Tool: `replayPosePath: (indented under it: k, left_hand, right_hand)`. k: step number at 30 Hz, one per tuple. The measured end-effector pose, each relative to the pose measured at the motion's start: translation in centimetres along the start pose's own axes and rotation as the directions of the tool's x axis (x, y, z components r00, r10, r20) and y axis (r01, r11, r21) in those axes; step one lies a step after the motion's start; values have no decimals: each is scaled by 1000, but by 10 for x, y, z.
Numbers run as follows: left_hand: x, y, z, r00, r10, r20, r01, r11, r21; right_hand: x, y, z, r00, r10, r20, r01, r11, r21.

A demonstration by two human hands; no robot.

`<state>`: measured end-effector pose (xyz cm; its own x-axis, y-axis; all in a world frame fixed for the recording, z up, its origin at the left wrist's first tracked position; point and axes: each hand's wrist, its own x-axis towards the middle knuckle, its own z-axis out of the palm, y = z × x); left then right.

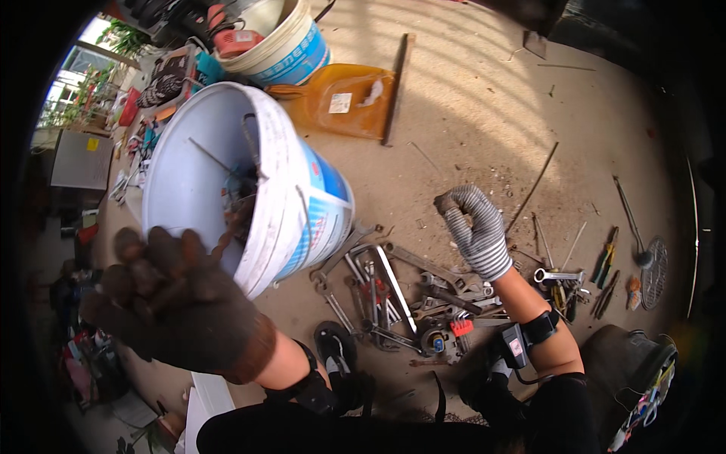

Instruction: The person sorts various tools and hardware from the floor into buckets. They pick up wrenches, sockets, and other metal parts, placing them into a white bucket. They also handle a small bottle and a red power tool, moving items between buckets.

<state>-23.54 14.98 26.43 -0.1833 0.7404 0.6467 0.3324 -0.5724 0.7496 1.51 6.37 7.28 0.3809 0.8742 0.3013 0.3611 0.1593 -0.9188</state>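
Observation:
My left hand (170, 301), in a dark, soiled glove, is raised at the near left rim of a white plastic bucket (272, 170). Its fingers are curled but apart, and I see nothing held. The tilted bucket has metal pieces (241, 193) inside, partly hidden by its rim; a rusty piece (227, 235) shows just beyond the glove. My right hand (473, 230), in a grey-and-white striped glove, hovers over the floor beyond a spread of tools. Its fingers bend inward, and whether they pinch something small is unclear. Combination wrenches (334, 301) and an adjustable wrench (357, 232) lie below.
An orange plastic dustpan (351, 102) lies beyond the bucket, near a second bucket (295, 51) bearing a red power tool (235, 40). Pliers (606, 255), a thin rod (533, 187) and a round metal grate (655, 272) lie rightward. A dark container (612, 363) stands near right.

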Motion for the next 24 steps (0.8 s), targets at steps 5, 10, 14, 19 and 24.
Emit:
replayPosePath:
  k: [5,10,14,19,24]
  left_hand:
    - [28,-28,6,999,-22,48,2,928,371]
    - [-11,-23,17,962,264,71,-266,846,462]
    - [-21,-24,21,928,298,223,-357,880,313]
    - [-15,-35,20,892,356,279,-433,850,301]
    - [-21,-38,16,843,409,350,-531,739,414]
  right_hand:
    - [-11,24,17,955,237,179,-214,967,-142]
    - [-15,56,53,790,371,488,-167,896,-412]
    - [-21,73,105,736,433,521,32,746,-665]
    - [-12,92,146,725,508,466,57,630,-775]
    - [-16,102,143,728,496,473,82,622,-778]
